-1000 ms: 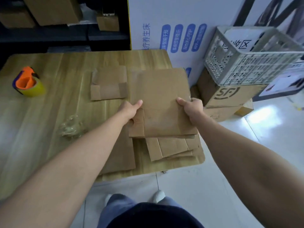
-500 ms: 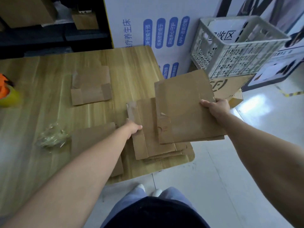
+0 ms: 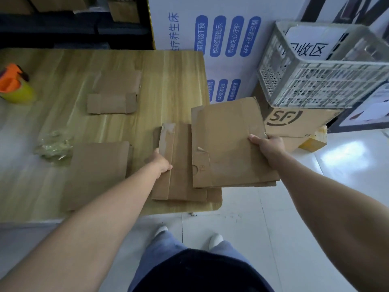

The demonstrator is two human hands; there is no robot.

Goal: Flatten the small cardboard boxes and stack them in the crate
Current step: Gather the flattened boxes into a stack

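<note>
the right hand (image 3: pixel 267 144) pinches a flattened box (image 3: pixel 229 144) at its right edge, with the thumb lying on top and the other fingers hidden beneath the sheet. this box is held in the air, nearly level, half above the right corner of the table (image 3: pixel 168 81) and half beyond it over the floor. the crate (image 3: pixel 315 85) stands to the right of this hand and farther from the person, on top of an sf carton (image 3: pixel 294 121), and its open mouth looks higher than the held sheet. so the way is, in my judgement, to the right, forward and up, and the right hand is clearly the nearer one to do it. the sheet is only a little longer than wide, and its long axis runs away from the person, tilted slightly to the right, about in line with the near wall of the crate; i think it must be lifted over the rim before it can go down flat. the left hand (image 3: pixel 162 163) touches the left edge of the pile (image 3: pixel 181 165) of other flattened boxes on the table, well apart from the crate. whether its fingers curl around that edge or only press on it, i cannot tell. it seems to steady the pile.
</note>
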